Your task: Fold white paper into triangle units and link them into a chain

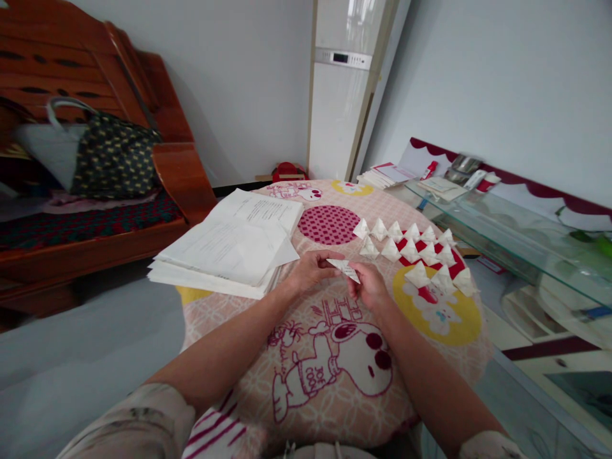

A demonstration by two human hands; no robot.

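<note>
Between my two hands, above the middle of the round table, is a small folded piece of printed paper (345,269). My left hand (313,269) pinches its left end, fingers closed. On the other side my right hand (369,284) grips the paper's right end between thumb and fingers. To the left lies a thick stack of printed sheets (224,245), its top sheets askew. Several folded paper pyramids (415,233) stand in rows on the right of the table, beyond my right hand.
A patterned cloth (248,395) with cartoon figures covers the round table. On the right is a glass-topped stand (526,220) with a cup (488,183) and papers. A wooden bench (176,159) carrying a dark patterned bag (115,156) is at left. A tall white cabinet unit (339,115) stands behind.
</note>
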